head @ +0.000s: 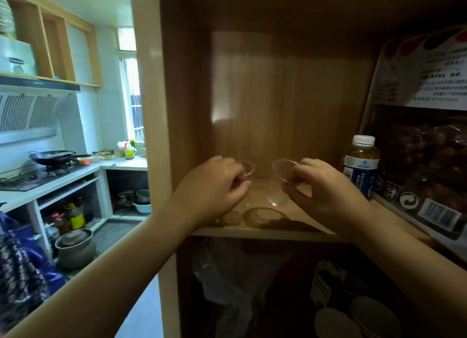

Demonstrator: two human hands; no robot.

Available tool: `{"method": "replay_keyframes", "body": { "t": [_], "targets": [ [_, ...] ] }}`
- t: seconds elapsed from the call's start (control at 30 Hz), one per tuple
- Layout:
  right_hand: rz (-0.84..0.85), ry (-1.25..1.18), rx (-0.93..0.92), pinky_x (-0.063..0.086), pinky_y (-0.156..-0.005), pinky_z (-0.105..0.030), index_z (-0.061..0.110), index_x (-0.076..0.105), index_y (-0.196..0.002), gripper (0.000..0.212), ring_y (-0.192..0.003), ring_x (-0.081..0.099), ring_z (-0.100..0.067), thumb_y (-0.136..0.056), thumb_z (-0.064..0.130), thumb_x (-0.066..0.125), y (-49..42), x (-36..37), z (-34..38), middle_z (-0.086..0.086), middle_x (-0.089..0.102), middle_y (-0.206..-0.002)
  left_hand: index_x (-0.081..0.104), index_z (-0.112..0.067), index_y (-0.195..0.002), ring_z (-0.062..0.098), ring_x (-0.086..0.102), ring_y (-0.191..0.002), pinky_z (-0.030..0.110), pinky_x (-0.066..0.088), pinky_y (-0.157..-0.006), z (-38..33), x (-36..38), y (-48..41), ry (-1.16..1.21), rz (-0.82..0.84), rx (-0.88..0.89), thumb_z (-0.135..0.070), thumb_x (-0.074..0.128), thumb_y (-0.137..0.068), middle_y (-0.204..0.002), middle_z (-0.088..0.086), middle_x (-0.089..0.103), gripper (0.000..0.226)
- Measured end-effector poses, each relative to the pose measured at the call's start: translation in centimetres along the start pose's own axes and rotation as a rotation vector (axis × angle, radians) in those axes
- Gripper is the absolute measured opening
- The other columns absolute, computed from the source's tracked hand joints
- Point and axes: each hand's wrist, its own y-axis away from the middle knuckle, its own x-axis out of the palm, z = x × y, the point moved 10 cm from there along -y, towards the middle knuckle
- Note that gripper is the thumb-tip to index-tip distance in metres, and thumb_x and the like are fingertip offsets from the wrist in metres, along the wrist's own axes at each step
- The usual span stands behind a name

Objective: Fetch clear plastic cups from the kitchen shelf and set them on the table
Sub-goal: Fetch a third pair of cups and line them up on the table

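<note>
Clear cups (284,169), empty, one in each hand (326,186).

1. Cups: 2 clear ones, left cup (247,169) and right cup (283,169).
2. Hands: 2, left hand (214,183) and right hand (326,188), one cup in each.
3. Bottles on the shelf (265,233): 1, bottle (360,164) with white cap.
4. Food bags: 1, bag (427,145) at far right.
5. Woks on the stove (38,176): 1, wok (51,157).
6. Pots on the floor: 1, pot (74,246).
</note>
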Motion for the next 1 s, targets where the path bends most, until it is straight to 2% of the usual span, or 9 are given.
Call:
{"method": "replay_keyframes", "body": {
  "t": [0.1,0.17,0.3,0.4,0.63,0.73,0.83,1.0],
  "targets": [
    [-0.022,0.003,-0.055,0.042,-0.062,-0.018,0.021,0.061,-0.093,0.020,-0.077,0.048,-0.004,-0.080,0.033,0.051,0.2,-0.4,4.5,0.016,0.048,-0.086,0.053,-0.027,-0.075,0.006,0.042,-0.071,0.021,0.032,-0.057,-0.1,-2.8,2.8,-0.010,-0.021,-0.006,-0.039,0.051,-0.086,-0.072,-0.012,0.049,0.016],
    [-0.025,-0.034,-0.083,0.049,-0.061,-0.023,0.019,0.062,-0.093,0.024,-0.077,0.051,-0.007,-0.080,0.035,0.049,0.3,-0.4,7.5,0.011,0.053,-0.087,0.055,-0.024,-0.075,0.009,0.045,-0.073,0.025,0.034,-0.060,0.5,-4.9,5.0,-0.047,-0.050,-0.019,-0.039,0.052,-0.085,-0.074,-0.010,0.051,0.018],
    [-0.067,-0.144,-0.142,0.049,-0.060,-0.029,0.025,0.059,-0.080,0.011,-0.075,0.052,-0.008,-0.079,0.034,0.054,-0.1,0.6,14.1,0.011,0.054,-0.081,0.059,-0.022,-0.081,0.008,0.045,-0.073,0.026,0.038,-0.063,2.4,-10.0,10.6,-0.089,-0.140,-0.048,-0.031,0.055,-0.084,-0.076,-0.016,0.051,0.011],
    [-0.052,-0.234,-0.167,0.047,-0.063,-0.033,0.026,0.060,-0.076,0.007,-0.076,0.052,-0.009,-0.079,0.032,0.058,-1.5,2.9,19.6,0.011,0.056,-0.078,0.055,-0.023,-0.072,0.010,0.042,-0.071,0.026,0.035,-0.061,5.2,-13.4,15.1,-0.145,-0.124,-0.128,-0.029,0.058,-0.084,-0.071,-0.015,0.047,0.014],
    [-0.016,-0.453,-0.300,0.043,-0.069,-0.023,0.021,0.060,-0.076,0.008,-0.075,0.053,-0.007,-0.083,0.023,0.063,-4.8,9.2,35.0,0.011,0.055,-0.075,0.056,-0.021,-0.071,0.015,0.051,-0.078,0.031,0.043,-0.063,13.4,-22.4,27.6,-0.270,-0.080,-0.384,-0.038,0.051,-0.084,-0.074,-0.008,0.059,0.022],
    [0.031,-0.540,-0.427,0.045,-0.068,-0.030,0.018,0.061,-0.077,0.008,-0.075,0.053,-0.013,-0.083,0.022,0.063,-5.8,12.3,44.3,0.007,0.055,-0.075,0.056,-0.020,-0.073,0.017,0.050,-0.078,0.035,0.045,-0.065,16.7,-27.7,34.6,-0.355,-0.080,-0.496,-0.033,0.055,-0.083,-0.074,-0.005,0.059,0.018],
    [0.078,-0.629,-0.553,0.046,-0.071,-0.031,0.016,0.062,-0.079,0.005,-0.077,0.054,-0.014,-0.083,0.020,0.064,-5.8,14.9,53.0,0.005,0.056,-0.076,0.056,-0.018,-0.073,0.017,0.048,-0.075,0.032,0.038,-0.064,18.6,-32.4,41.4,-0.448,-0.045,-0.589,-0.030,0.057,-0.084,-0.072,-0.002,0.056,0.016],
    [0.145,-0.741,-0.712,0.039,-0.072,-0.020,0.016,0.064,-0.080,0.006,-0.080,0.053,-0.011,-0.081,0.022,0.065,-4.7,17.7,65.5,0.005,0.059,-0.080,0.057,-0.015,-0.072,0.017,0.047,-0.073,0.038,0.042,-0.064,19.3,-40.0,51.3,-0.590,-0.072,-0.782,-0.031,0.054,-0.083,-0.070,0.000,0.056,0.019]
  ]
}}
